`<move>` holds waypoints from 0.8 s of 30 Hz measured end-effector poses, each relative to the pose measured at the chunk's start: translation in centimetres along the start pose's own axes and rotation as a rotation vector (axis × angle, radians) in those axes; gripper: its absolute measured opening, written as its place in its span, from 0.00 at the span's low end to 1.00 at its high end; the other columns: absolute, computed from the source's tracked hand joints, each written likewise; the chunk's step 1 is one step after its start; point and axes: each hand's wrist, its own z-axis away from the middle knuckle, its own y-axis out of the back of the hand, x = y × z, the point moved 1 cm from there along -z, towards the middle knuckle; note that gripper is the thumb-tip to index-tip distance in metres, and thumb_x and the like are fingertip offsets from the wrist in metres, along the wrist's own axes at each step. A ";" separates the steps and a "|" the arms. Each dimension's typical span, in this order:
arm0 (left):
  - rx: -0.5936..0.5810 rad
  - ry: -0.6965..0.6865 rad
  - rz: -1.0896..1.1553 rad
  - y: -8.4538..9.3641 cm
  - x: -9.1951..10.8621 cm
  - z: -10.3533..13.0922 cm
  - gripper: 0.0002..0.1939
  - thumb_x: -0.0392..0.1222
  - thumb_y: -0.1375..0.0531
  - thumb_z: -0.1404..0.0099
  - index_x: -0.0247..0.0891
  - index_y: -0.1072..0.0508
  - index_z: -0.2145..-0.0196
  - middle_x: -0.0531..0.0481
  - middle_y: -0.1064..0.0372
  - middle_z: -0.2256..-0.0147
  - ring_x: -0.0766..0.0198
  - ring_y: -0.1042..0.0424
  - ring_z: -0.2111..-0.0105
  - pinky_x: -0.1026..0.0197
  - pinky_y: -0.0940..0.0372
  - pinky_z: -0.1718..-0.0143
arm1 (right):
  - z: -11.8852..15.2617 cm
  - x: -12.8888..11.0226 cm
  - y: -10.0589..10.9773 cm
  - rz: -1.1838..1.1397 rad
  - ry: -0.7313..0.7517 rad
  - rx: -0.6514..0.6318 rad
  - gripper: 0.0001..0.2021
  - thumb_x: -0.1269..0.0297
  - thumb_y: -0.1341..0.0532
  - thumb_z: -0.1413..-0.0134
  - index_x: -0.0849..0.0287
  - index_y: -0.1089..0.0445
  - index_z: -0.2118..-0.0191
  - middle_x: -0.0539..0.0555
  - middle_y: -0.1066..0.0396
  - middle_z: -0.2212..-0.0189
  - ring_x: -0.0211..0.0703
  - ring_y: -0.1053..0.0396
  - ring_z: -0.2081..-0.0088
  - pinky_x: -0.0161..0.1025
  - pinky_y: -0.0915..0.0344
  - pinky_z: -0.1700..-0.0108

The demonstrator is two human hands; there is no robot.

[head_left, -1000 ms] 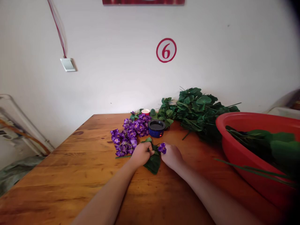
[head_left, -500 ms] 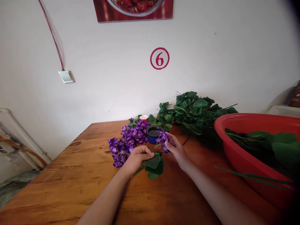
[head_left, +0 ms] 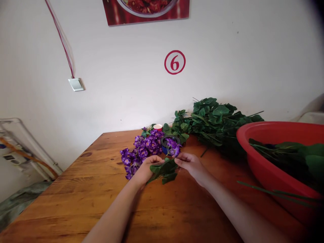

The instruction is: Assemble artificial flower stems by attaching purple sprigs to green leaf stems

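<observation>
My left hand (head_left: 146,171) is closed in a pinch on the stem of an artificial flower, near its green leaves (head_left: 164,169). Purple blossoms (head_left: 172,147) top this stem, in front of a dark-rimmed blue container (head_left: 164,150). My right hand (head_left: 192,166) has thumb and forefinger pinched at the right edge of the leaves, just below the blossoms. The exact grip of its fingertips is partly hidden. Beside my left hand, a pile of purple artificial flowers (head_left: 145,146) lies on the wooden table (head_left: 96,182).
A heap of green leaf stems (head_left: 215,118) lies at the back right, by the wall. At right stands a red basin (head_left: 258,162) with more leaves inside and stems sticking over its rim. A small red-and-white round item (head_left: 157,127) sits behind the flowers.
My right hand has gone from the purple blossoms down to the leaves' edge. The leaves are raised and turned. My left hand keeps its pinch; the view has shifted slightly.
</observation>
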 end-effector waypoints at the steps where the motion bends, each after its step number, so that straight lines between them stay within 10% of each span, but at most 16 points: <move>1: 0.015 -0.004 0.014 0.1 -0.2 -0.1 0.15 0.45 0.31 0.53 0.33 0.30 0.73 0.51 0.32 0.79 0.69 0.35 0.81 0.66 0.43 0.77 | 0.0 0.0 0.0 0.007 0.006 0.008 0.17 0.54 0.30 0.59 0.61 0.28 0.66 0.52 0.28 0.71 0.40 0.32 0.70 0.37 0.35 0.69; 7: 0.280 -0.124 0.086 1.2 -0.2 -0.6 0.18 0.53 0.36 0.47 0.36 0.35 0.76 0.58 0.43 0.84 0.73 0.45 0.85 0.68 0.50 0.82 | -0.3 0.1 0.6 0.104 0.059 0.122 0.18 0.57 0.31 0.61 0.62 0.27 0.63 0.50 0.30 0.74 0.37 0.33 0.75 0.39 0.33 0.68; 13: 0.591 -0.657 -0.565 0.7 2.8 2.2 0.15 0.50 0.46 0.35 0.38 0.32 0.73 0.52 0.38 0.76 0.66 0.38 0.73 0.64 0.41 0.70 | -0.5 0.1 0.4 0.157 0.082 0.156 0.16 0.58 0.33 0.61 0.61 0.28 0.64 0.50 0.30 0.76 0.38 0.33 0.76 0.39 0.33 0.71; 18: 0.193 -0.963 -1.078 -1.8 2.9 3.4 0.10 0.37 0.47 0.33 0.38 0.27 0.59 0.44 0.32 0.62 0.60 0.34 0.58 0.57 0.39 0.53 | -0.2 0.4 -0.6 0.114 0.090 0.113 0.14 0.61 0.34 0.61 0.61 0.29 0.65 0.48 0.32 0.77 0.37 0.34 0.76 0.38 0.33 0.72; 24: 0.187 -0.744 -1.266 -2.4 1.2 2.2 0.12 0.34 0.48 0.34 0.35 0.26 0.58 0.42 0.30 0.61 0.57 0.34 0.58 0.56 0.39 0.55 | 0.8 0.6 -2.1 0.215 0.121 0.105 0.09 0.64 0.38 0.57 0.59 0.30 0.67 0.49 0.32 0.76 0.37 0.34 0.76 0.37 0.33 0.72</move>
